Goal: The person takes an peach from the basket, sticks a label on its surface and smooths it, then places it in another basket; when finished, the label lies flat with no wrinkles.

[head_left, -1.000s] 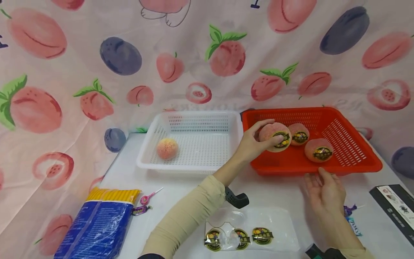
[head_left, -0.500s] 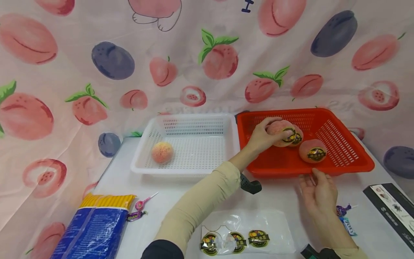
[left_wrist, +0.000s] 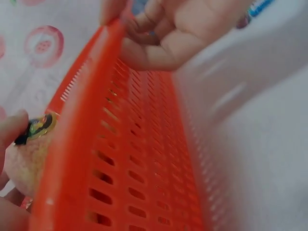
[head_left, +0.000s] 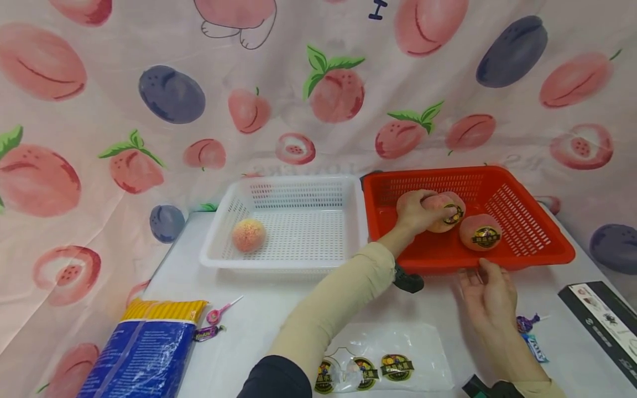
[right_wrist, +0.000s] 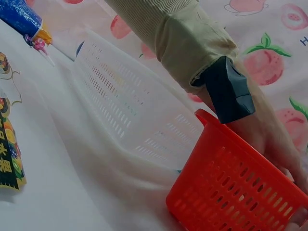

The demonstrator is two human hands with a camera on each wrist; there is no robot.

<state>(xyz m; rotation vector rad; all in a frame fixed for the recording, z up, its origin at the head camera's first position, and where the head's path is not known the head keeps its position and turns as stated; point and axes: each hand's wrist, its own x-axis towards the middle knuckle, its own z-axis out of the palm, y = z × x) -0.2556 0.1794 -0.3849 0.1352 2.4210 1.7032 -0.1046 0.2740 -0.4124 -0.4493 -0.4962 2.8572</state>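
In the head view my left hand (head_left: 415, 213) reaches into the red basket (head_left: 539, 243) and grips a peach (head_left: 438, 223), its thumb on the black-and-gold label. Another peach (head_left: 404, 200) lies partly hidden behind that hand. To the right sits a labelled peach (head_left: 480, 232). My right hand (head_left: 490, 301) pinches the basket's front rim, thumb over it and fingers below; the left wrist view shows these fingers (left_wrist: 163, 53) close up. In the white basket (head_left: 211, 260) lies one peach (head_left: 249, 235) with no label in sight.
A clear plastic sheet (head_left: 433, 354) with label stickers (head_left: 397, 367) lies in front. At left are a blue-and-yellow pack (head_left: 141, 351), a lollipop (head_left: 214, 316) and a wrapped candy (head_left: 206, 333). More candies (head_left: 534, 345) and a black box (head_left: 604, 326) lie at right.
My left hand has moved right and slightly down inside the red basket. A peach now shows to the left behind it. The right hand stays at the rim; the head view has shifted slightly.
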